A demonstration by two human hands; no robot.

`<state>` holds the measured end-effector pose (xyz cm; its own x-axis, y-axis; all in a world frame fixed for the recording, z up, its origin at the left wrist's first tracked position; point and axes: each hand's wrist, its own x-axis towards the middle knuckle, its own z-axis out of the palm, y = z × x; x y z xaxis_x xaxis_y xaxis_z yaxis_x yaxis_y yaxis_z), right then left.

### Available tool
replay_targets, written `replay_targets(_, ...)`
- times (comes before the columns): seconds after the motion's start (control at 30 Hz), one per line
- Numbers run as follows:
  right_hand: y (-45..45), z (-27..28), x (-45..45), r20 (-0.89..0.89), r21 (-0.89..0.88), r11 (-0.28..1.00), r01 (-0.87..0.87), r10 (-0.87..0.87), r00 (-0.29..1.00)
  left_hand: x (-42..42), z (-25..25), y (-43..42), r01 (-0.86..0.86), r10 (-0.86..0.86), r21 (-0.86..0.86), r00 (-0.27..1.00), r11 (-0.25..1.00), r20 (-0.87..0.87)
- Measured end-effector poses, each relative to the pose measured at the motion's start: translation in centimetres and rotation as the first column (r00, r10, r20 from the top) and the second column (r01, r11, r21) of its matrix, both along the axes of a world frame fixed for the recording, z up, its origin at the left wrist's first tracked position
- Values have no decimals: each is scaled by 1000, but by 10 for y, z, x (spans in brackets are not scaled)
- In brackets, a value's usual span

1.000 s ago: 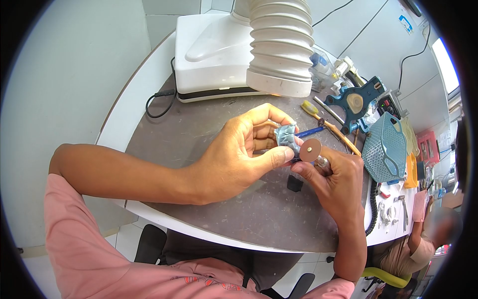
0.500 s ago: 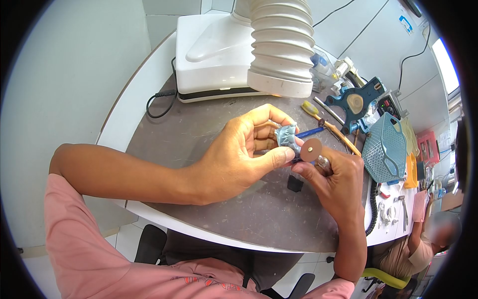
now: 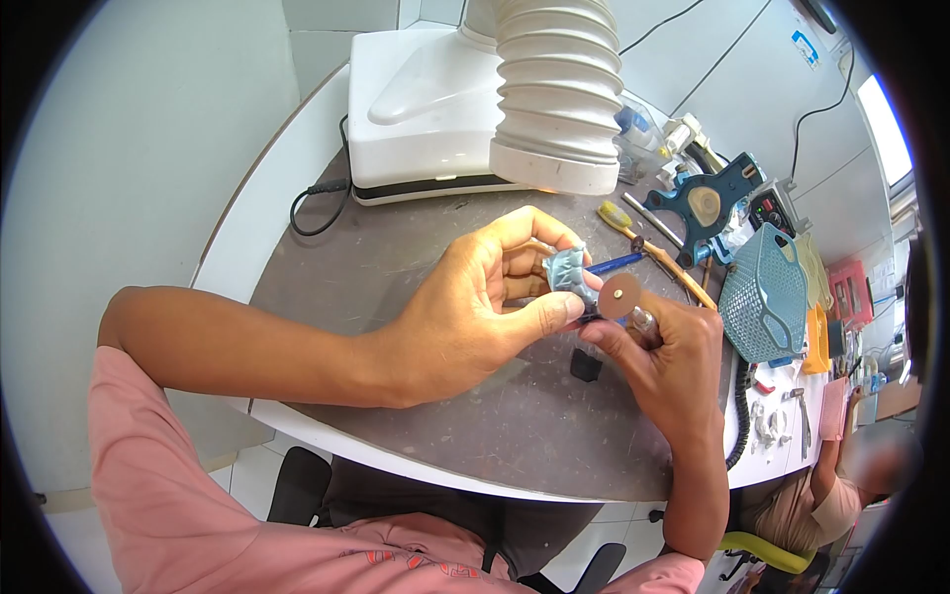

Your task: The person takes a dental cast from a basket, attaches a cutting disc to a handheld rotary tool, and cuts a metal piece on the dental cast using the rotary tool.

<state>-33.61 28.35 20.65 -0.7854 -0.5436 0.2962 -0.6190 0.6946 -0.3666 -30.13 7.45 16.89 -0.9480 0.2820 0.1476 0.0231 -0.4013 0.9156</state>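
In the head view my left hand [image 3: 505, 287] is closed around a small pale-blue dental model [image 3: 565, 269], gripped between thumb and fingers. My right hand [image 3: 665, 346] is wrapped round a rotary handpiece [image 3: 643, 325], whose metal body shows partly between the fingers. A brown round cutting disc [image 3: 620, 295] is mounted at its tip, close beside the model; I cannot tell whether the two touch. The fingertips of both hands nearly meet. A small black piece [image 3: 586, 364] lies on the grey-brown bench top [image 3: 445, 436] just below them.
A white ribbed suction hose [image 3: 556, 99] hangs above the hands, beside a white machine [image 3: 426, 109]. To the right are a blue pen [image 3: 616, 263], a wooden-handled brush [image 3: 683, 272], a dark blue articulator-like device [image 3: 706, 206] and a blue basket [image 3: 762, 297]. Another person [image 3: 816, 495] sits at far right.
The dental model has turned slightly in my left hand and shifted a little left. The disc has moved very slightly right and down.
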Motion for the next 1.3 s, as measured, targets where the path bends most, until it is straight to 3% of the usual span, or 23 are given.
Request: replay_targets(1.3,0,-3,-1,7,-14,1000,-10,10,1000,1,1,0,-3,4,-5,1000,1000,21)
